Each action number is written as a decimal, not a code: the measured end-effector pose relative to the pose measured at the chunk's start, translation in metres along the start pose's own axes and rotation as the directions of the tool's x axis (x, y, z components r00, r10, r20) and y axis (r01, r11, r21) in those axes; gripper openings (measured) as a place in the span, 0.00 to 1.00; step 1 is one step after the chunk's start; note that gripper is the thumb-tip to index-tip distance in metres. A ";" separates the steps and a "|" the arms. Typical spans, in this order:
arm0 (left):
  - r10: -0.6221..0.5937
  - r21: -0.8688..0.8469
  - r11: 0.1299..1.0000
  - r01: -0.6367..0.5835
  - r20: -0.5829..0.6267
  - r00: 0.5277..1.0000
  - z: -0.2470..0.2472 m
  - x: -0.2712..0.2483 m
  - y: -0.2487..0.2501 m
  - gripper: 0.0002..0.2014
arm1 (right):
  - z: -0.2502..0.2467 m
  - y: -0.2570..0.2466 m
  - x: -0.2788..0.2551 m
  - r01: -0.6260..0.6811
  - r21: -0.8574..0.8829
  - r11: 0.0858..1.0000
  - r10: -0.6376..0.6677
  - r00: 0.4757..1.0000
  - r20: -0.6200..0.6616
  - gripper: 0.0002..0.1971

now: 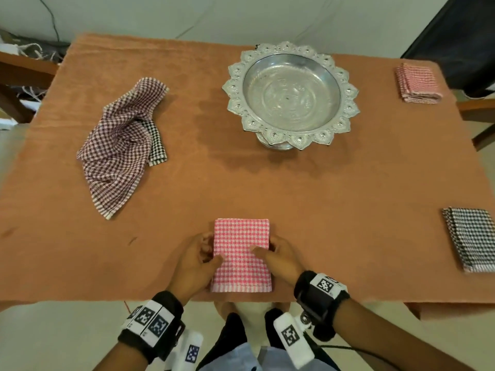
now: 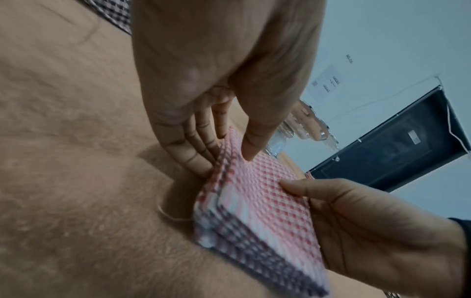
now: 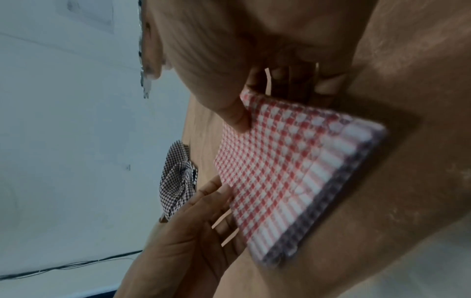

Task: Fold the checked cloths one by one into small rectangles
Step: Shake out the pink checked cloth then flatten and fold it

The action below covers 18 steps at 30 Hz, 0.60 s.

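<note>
My left hand (image 1: 197,259): thumb on top of the folded pink checked cloth (image 1: 241,254), fingers tucked under its left edge, pinching it.
My right hand (image 1: 278,257): thumb on top of the same cloth, fingers curled under its right edge, pinching it too.
Pink checked cloth: a small rectangle, several layers thick, at the middle of the near edge of the worktop (image 1: 308,199); the left wrist view shows its near side lifted a little off the surface.
Unfolded cloths: a crumpled maroon checked cloth (image 1: 117,145) lies toward the far left of the worktop, over a black checked cloth (image 1: 156,145) that peeks out on its right side.
Folded cloths: a red checked stack (image 1: 417,83) sits at the far right corner; a black checked stack (image 1: 472,238) sits at the right edge, nearer to me.
Silver pedestal tray (image 1: 290,93): stands toward the far edge, right of centre, with a scalloped rim.
Worktop cover: an orange-brown towel-like cloth.
</note>
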<state>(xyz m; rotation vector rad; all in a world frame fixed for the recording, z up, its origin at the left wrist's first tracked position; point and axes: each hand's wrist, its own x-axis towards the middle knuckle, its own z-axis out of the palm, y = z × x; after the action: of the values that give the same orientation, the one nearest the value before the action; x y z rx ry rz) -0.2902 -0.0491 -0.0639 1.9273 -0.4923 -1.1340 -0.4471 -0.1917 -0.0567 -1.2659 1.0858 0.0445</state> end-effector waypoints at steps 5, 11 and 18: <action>0.017 0.036 0.999 -0.022 0.123 0.992 0.027 0.006 0.025 0.17 | -0.039 0.003 -0.011 0.034 0.022 0.999 -0.029 0.980 -0.198 0.07; 0.297 0.720 0.622 -0.307 0.145 0.944 0.049 0.018 0.028 0.28 | -0.099 0.008 -0.014 0.019 0.027 0.999 -0.013 0.977 -0.214 0.07; 0.106 0.858 0.484 -0.172 0.137 0.985 0.038 0.008 0.016 0.41 | -0.109 0.020 -0.003 0.083 -0.148 0.986 -0.108 0.979 -0.171 0.11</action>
<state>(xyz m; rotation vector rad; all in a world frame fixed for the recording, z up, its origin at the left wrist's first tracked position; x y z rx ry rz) -0.3173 -0.0810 -0.0652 2.6257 -1.4753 -0.8844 -0.5286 -0.2669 -0.0591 -1.4690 1.1902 -0.0686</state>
